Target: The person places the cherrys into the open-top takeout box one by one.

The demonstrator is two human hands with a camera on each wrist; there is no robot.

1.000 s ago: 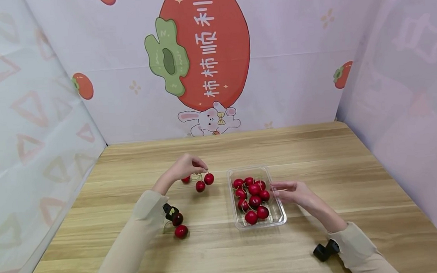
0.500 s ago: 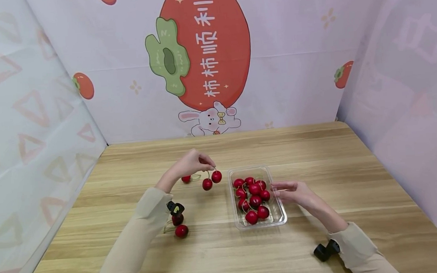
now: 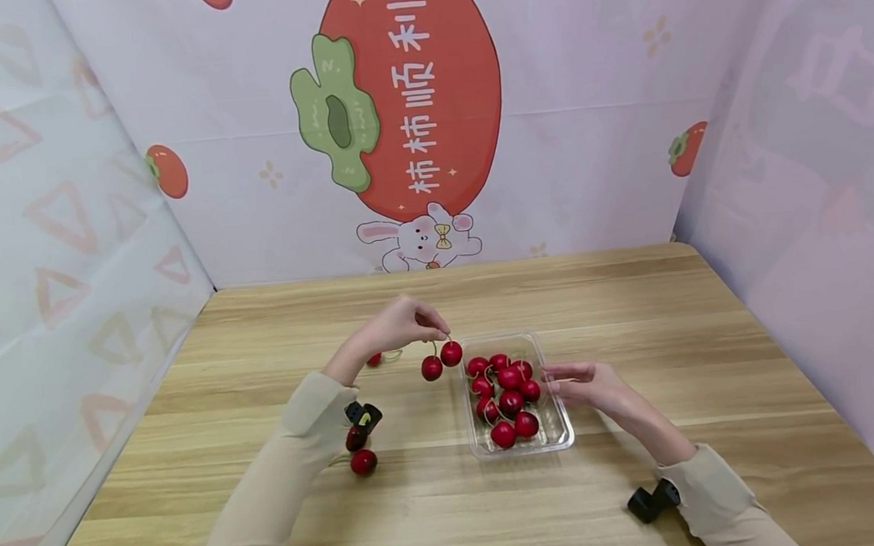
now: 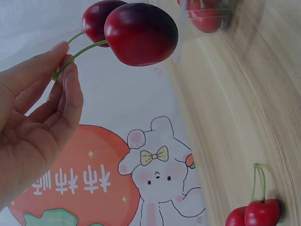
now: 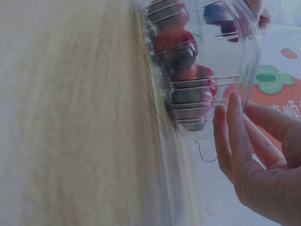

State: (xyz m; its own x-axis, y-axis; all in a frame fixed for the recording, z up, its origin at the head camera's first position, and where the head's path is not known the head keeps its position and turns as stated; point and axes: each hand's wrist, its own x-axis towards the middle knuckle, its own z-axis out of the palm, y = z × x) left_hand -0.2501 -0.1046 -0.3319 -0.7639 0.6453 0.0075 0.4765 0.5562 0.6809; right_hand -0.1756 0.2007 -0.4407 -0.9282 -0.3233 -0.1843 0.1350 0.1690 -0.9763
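Note:
Stems pinched between the thumb and fingertips of my left hand (image 3: 408, 321) carry a pair of red cherries (image 3: 431, 368), which hang above the table just left of the clear plastic container (image 3: 551, 443). In the left wrist view the held cherries (image 4: 141, 35) look dark red, their green stems meeting at the fingertips. Several cherries with stems (image 3: 510, 402) lie inside the container. My right hand (image 3: 590, 383) is at its right side, with extended fingertips touching the rim, as the right wrist view also shows.
Two cherries (image 3: 363, 462) lie on the table beside the left wrist, one partly hidden by the black wrist camera (image 3: 363, 416). Farther back, another cherry (image 3: 374, 359) shows past the left forearm. A printed cloth backdrop (image 3: 581, 172) stands behind the wooden table (image 3: 452, 523).
My left hand has moved right with the hanging cherries, from over the left part of the table to the container's left rim. The right hand and container have stayed still.

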